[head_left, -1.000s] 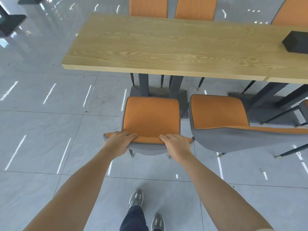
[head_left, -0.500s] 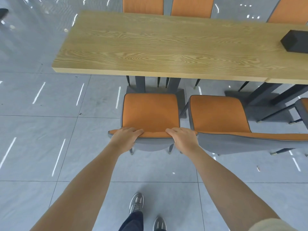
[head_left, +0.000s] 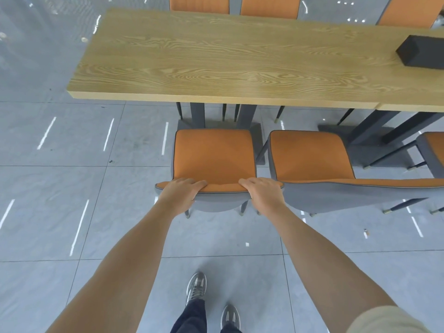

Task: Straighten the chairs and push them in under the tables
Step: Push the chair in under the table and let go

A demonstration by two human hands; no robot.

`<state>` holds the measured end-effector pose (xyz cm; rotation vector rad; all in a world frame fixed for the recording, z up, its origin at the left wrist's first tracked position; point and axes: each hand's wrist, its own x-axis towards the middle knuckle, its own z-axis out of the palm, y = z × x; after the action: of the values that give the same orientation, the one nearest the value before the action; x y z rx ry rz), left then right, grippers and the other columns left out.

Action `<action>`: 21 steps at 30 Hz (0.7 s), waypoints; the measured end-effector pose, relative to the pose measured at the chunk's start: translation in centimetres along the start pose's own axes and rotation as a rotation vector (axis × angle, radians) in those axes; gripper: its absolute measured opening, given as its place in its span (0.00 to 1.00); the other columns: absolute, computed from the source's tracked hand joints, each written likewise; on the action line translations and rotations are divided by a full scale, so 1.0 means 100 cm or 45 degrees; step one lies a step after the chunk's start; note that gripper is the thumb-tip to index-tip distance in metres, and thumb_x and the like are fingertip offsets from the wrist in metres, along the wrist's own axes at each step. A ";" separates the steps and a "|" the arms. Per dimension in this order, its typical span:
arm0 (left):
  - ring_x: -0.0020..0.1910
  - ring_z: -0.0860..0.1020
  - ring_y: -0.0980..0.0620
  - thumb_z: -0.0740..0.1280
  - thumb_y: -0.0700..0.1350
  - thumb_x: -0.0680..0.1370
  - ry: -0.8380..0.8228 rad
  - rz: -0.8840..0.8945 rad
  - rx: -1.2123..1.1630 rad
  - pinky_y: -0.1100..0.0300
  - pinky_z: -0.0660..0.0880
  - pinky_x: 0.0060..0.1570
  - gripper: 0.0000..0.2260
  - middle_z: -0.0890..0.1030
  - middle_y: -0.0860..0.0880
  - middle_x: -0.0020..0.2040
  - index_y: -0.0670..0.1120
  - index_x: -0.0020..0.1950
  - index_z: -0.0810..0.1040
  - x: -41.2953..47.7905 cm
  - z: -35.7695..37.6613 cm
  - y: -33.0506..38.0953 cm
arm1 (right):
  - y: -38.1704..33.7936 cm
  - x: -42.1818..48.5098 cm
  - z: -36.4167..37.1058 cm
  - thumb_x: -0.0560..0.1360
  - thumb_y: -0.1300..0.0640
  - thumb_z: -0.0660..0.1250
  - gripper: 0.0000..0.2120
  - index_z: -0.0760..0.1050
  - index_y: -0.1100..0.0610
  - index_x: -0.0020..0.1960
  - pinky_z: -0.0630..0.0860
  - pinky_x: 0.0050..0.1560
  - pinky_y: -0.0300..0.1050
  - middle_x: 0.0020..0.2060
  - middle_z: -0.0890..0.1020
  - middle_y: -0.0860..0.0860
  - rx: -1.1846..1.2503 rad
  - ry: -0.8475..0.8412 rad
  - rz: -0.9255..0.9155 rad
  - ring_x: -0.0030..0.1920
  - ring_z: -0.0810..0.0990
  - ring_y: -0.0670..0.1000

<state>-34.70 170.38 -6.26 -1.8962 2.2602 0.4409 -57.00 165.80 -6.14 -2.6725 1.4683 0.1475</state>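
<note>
An orange chair with a grey shell (head_left: 213, 155) stands in front of the long wooden table (head_left: 216, 61), its seat just short of the table's near edge. My left hand (head_left: 180, 192) grips the left end of its backrest top and my right hand (head_left: 263, 192) grips the right end. A second orange chair (head_left: 310, 155) stands close beside it on the right, its backrest nearly touching my right hand. A third chair (head_left: 432, 150) shows at the right edge.
Three more orange chairs (head_left: 199, 4) line the table's far side. A black box (head_left: 422, 51) sits on the table at the right. Dark table legs and bases (head_left: 242, 116) stand under the table. My shoes (head_left: 197, 287) are on the grey tiled floor.
The held chair has slid forward toward the table, and I have stepped in with it. Both hands keep the same grip on the backrest.
</note>
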 end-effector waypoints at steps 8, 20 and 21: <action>0.61 0.74 0.46 0.62 0.40 0.77 0.006 -0.031 0.043 0.54 0.70 0.60 0.23 0.76 0.48 0.63 0.51 0.72 0.64 0.005 -0.004 -0.019 | -0.012 0.011 0.007 0.42 0.75 0.69 0.27 0.76 0.54 0.36 0.54 0.26 0.37 0.22 0.62 0.46 0.038 0.196 -0.053 0.23 0.60 0.49; 0.59 0.75 0.45 0.63 0.41 0.77 0.037 -0.079 0.048 0.55 0.69 0.58 0.23 0.77 0.48 0.60 0.51 0.71 0.64 0.021 -0.015 -0.024 | -0.007 0.035 -0.002 0.55 0.77 0.67 0.24 0.79 0.56 0.45 0.60 0.29 0.39 0.28 0.79 0.53 0.040 0.047 -0.007 0.26 0.75 0.55; 0.59 0.75 0.45 0.63 0.41 0.77 0.035 -0.083 0.049 0.55 0.69 0.58 0.23 0.77 0.48 0.60 0.51 0.71 0.64 0.021 -0.014 -0.024 | -0.007 0.035 -0.003 0.55 0.77 0.68 0.24 0.79 0.56 0.45 0.60 0.29 0.38 0.27 0.79 0.53 0.024 0.059 -0.022 0.26 0.76 0.55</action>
<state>-32.64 167.61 -5.84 -1.9626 2.1998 0.3617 -54.52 163.23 -6.30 -2.6906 1.4520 0.0707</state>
